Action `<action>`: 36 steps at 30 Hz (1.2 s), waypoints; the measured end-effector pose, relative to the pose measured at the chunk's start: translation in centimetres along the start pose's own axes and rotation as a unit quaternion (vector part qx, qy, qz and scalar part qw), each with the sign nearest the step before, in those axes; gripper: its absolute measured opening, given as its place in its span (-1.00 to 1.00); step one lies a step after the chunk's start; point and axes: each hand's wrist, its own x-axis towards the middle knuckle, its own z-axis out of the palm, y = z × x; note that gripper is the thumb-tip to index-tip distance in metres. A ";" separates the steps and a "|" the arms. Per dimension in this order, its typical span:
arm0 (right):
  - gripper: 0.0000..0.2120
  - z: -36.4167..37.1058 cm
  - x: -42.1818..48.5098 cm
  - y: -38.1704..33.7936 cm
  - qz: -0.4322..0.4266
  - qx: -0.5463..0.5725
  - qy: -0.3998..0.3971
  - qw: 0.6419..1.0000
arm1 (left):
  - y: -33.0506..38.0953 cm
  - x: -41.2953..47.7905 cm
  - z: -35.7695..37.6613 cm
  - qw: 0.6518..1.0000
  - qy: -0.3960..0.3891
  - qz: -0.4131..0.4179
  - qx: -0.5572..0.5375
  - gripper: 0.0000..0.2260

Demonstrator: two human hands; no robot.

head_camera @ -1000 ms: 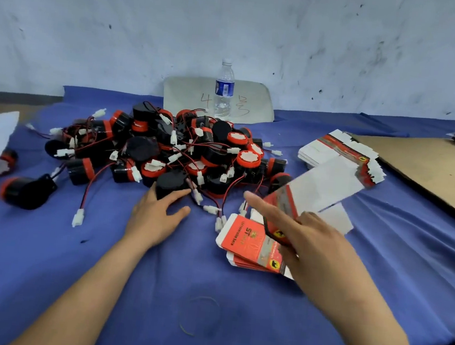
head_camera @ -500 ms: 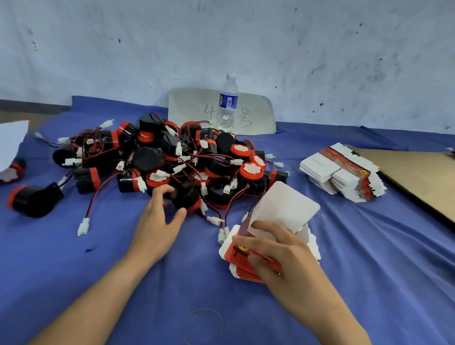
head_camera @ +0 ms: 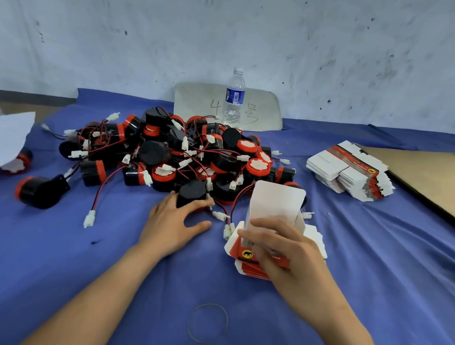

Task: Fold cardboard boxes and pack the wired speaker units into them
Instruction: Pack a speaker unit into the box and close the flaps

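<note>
My left hand (head_camera: 171,222) curls its fingers round one black speaker unit (head_camera: 191,194) at the near edge of the pile (head_camera: 167,150); the thumb seems not to touch it. My right hand (head_camera: 277,249) pinches the opened box (head_camera: 276,202), which stands upright on the flat boxes (head_camera: 256,269).

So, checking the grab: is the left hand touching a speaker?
Touching. In the head view the left hand curls its fingers over a black speaker at the near edge of the pile, no gap visible.
</note>
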 end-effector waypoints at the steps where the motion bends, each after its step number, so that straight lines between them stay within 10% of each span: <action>1: -0.69 0.0 0.0 0.0 -0.005 0.008 0.010 1.000 | 0.0 -0.1 -0.1 0.999 0.019 0.003 -0.030 -0.63; 12: -0.65 0.0 -0.1 -0.1 -0.004 0.065 0.120 0.991 | 3.7 -2.2 -2.9 0.864 0.263 0.152 -0.402 -0.77; 17: -0.38 0.0 -0.1 -0.9 0.010 0.290 0.111 0.950 | 6.2 -4.2 -2.9 0.810 0.255 0.290 -0.441 -0.67; 24: -0.28 0.1 -0.2 -1.8 -0.007 0.478 0.000 0.878 | 8.8 -6.6 -3.0 0.802 0.217 0.444 -0.334 -0.65; 36: -0.39 0.6 0.4 -0.6 0.042 0.677 0.008 0.734 | 8.7 -6.4 -2.4 0.860 0.146 0.423 -0.247 -0.57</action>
